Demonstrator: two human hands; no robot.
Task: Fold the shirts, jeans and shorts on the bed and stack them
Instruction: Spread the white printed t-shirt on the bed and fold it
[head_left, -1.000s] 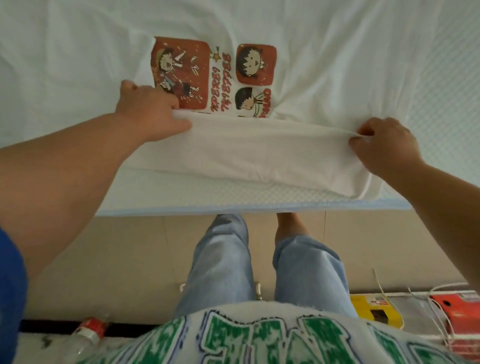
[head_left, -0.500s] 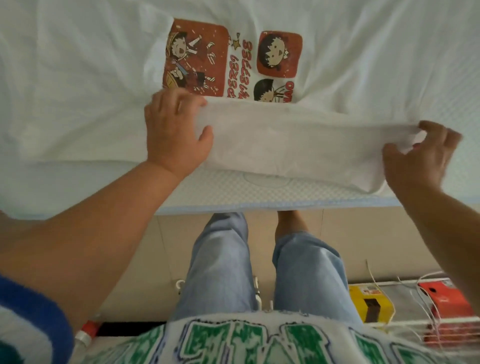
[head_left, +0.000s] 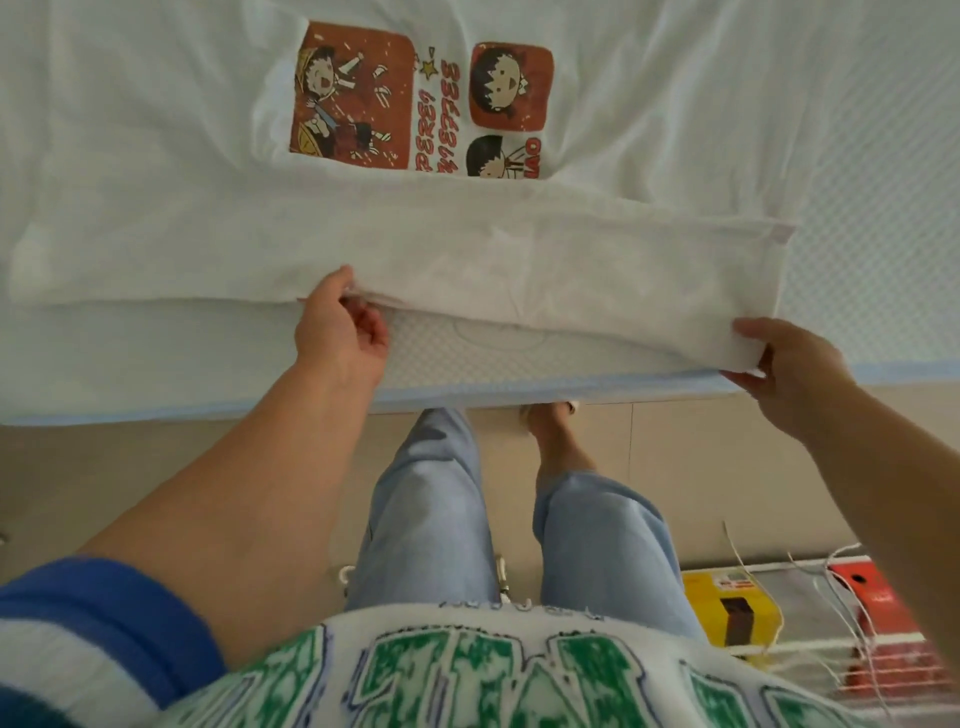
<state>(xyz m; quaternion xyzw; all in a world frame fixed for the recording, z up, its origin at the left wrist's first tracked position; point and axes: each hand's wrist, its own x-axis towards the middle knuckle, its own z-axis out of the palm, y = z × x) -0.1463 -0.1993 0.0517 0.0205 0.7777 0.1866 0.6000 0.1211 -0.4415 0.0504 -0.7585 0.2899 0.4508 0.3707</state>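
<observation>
At the bed's (head_left: 675, 382) edge, both hands' fingers pinch the white shirt's (head_left: 519, 260) fold.

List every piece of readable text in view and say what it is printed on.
White T-shirt on the bed: red lettering beside the cartoon print, upside down and stylised, not reliably readable.
Worn shirt: large green letters, cropped, unreadable.
Yellow box: label too small.
Red box: no legible text.

White cartoon-print shirt (head_left: 519, 249), near edge folded over, flat on bed (head_left: 883, 208)
</observation>
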